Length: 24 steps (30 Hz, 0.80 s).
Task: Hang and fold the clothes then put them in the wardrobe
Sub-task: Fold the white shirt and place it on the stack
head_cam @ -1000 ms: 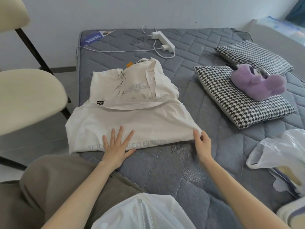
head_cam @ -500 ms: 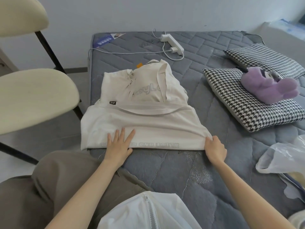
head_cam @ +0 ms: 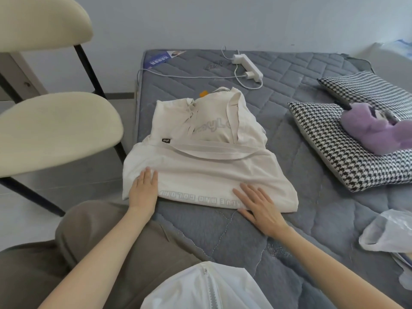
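Plain pale grey-blue wall (head_cam: 245,21) across top of frame, evenly lit. Dark skirting strip (head_cam: 120,95) at its foot, left of centre. Pale grey floor (head_cam: 73,181) at left. Cream padded chair (head_cam: 55,130), black legs, upper and middle left. Grey quilted mattress (head_cam: 289,70) filling centre and right. Houndstooth pillow (head_cam: 334,148) at right, second pillow (head_cam: 367,90) behind it. White power strip (head_cam: 247,68) upper centre.

Plastic bag (head_cam: 388,233) half off-frame, rt edge

Bare mattress (head_cam: 294,157) lies open right of the garment (head_cam: 200,172) up to 2 pillows (head_cam: 334,141); a chair (head_cam: 55,130) seemingly crowds its left.
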Each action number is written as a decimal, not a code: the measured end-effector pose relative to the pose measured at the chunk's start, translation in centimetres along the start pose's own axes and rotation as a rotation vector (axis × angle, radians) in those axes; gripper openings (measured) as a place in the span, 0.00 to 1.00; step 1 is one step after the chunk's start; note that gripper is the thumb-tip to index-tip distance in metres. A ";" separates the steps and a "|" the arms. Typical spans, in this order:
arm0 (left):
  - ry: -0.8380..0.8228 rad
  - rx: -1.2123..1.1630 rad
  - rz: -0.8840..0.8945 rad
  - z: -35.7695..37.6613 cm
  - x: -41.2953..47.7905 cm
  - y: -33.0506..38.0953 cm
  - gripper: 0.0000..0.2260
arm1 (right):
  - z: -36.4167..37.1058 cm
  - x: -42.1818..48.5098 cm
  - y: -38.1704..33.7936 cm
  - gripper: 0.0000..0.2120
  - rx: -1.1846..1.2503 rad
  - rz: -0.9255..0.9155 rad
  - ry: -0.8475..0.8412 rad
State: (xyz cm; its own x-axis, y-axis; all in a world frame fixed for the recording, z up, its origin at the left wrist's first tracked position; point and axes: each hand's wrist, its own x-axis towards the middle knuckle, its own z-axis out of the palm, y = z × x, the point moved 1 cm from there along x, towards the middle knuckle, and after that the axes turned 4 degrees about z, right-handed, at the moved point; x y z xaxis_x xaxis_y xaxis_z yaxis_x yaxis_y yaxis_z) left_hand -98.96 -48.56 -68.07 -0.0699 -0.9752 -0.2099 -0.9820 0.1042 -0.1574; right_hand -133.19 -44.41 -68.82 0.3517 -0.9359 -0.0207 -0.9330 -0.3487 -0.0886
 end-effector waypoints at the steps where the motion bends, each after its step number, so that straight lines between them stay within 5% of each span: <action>1: -0.002 0.010 0.004 -0.1 0.0 -0.6 0.27 | -0.1 0.2 0.4 0.27 -0.002 0.010 0.037; 7: 0.040 0.031 0.012 -1.2 -0.6 -4.3 0.30 | -0.6 0.6 2.6 0.31 -0.113 -0.107 -0.040; 10: 0.119 0.017 0.049 -2.0 -0.9 -4.9 0.28 | -1.3 -0.2 3.7 0.30 -0.078 -0.026 -0.126; 15: 0.336 -0.461 -0.054 -3.8 -1.3 -5.7 0.25 | -5.6 0.5 2.7 0.16 0.183 0.270 0.302; 24: 0.615 -0.924 -0.253 -8.6 2.9 -9.5 0.09 | -11.3 5.9 3.1 0.07 0.193 0.515 0.556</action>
State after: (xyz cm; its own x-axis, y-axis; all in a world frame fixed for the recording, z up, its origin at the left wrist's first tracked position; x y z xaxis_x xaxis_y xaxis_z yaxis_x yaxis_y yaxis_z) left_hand -91.36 -54.02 -58.88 0.3246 -0.9048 0.2756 -0.7160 -0.0446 0.6967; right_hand -134.88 -51.62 -58.00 -0.2587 -0.8830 0.3916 -0.9210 0.1033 -0.3755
